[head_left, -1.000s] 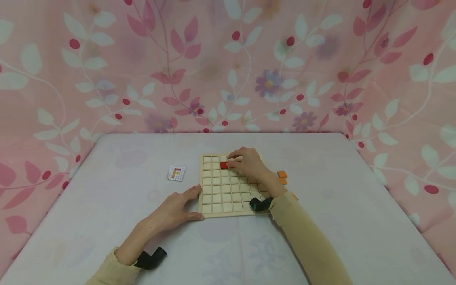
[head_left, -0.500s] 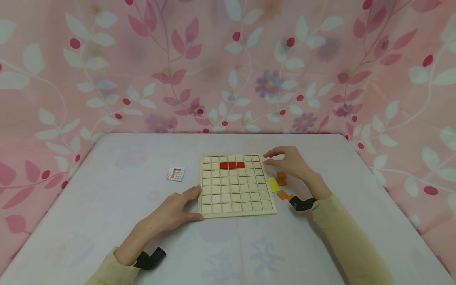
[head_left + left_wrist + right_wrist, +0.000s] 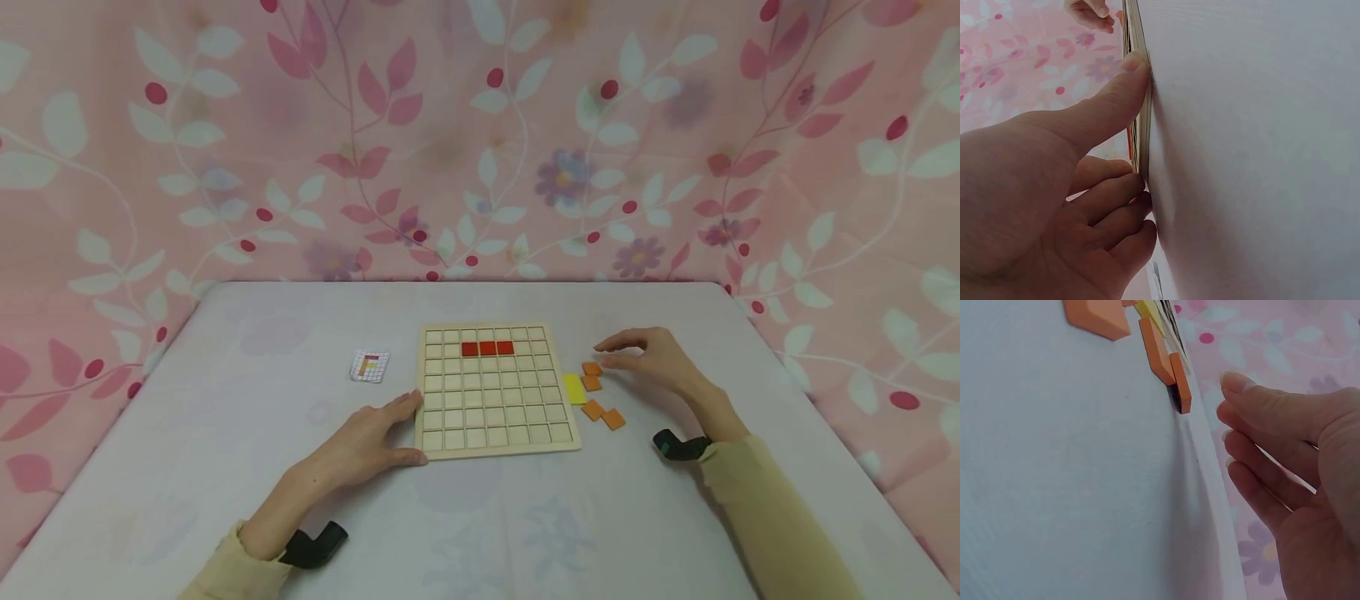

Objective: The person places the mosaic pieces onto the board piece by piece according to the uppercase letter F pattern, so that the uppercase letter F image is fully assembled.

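Observation:
A pale wooden grid board (image 3: 497, 417) lies flat on the table. In its upper part three red square tiles (image 3: 487, 348) sit side by side in a row. My left hand (image 3: 358, 443) rests against the board's left side, thumb by the near corner; the left wrist view shows thumb (image 3: 1119, 94) and fingertips touching the edge. Beyond the board's right side, several orange tiles (image 3: 592, 409) lie loose on the cloth beside a yellow piece (image 3: 574, 389). My right hand (image 3: 660, 360) hovers just right of the orange tiles, holding nothing, thumb and fingers apart from them.
A small card (image 3: 370, 367) with a coloured grid pattern lies left of the board. White cloth covers the table (image 3: 480, 533). Pink floral fabric (image 3: 480, 142) hangs behind and at the sides. A dark wrist mount (image 3: 680, 446) sits under my right wrist.
From over the board, where it pinched a pale piece, my right hand has moved right to beside the orange tiles. All three red tiles now show. The left hand has stayed put.

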`<act>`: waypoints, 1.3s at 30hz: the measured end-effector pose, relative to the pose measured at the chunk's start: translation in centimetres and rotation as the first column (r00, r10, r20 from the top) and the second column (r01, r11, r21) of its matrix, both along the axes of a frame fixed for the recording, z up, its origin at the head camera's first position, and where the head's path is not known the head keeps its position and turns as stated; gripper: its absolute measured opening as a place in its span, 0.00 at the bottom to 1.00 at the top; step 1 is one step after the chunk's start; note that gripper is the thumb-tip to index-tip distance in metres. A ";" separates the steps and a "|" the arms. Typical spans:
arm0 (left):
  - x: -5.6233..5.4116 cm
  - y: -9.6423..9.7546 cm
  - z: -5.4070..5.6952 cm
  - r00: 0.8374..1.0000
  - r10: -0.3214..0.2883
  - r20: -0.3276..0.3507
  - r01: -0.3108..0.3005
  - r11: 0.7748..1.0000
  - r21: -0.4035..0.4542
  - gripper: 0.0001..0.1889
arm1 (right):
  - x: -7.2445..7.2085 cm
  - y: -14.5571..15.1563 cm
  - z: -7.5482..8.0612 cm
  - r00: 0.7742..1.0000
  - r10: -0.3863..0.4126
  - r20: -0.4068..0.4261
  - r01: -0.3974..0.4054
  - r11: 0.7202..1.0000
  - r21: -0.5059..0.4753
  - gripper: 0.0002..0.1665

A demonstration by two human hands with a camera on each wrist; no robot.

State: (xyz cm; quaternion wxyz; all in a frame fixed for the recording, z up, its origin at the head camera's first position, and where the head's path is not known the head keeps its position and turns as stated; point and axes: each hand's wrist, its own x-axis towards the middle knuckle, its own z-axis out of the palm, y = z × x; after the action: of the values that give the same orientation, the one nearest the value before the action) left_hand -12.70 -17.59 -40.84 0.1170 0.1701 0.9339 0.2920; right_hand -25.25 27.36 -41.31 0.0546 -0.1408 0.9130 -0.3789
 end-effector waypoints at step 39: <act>0.0 -0.1 -0.2 1.000 -0.001 0.002 0.001 1.000 0.006 0.48 | 0.0 0.0 -1.6 0.998 0.052 -0.029 -0.052 0.998 -0.025 0.13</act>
State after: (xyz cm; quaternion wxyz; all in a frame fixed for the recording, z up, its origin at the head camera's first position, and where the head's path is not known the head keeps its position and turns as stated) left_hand -12.70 -17.70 -41.02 0.1178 0.1707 0.9328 0.2947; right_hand -25.23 27.32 -42.90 0.0499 -0.1705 0.9047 -0.3872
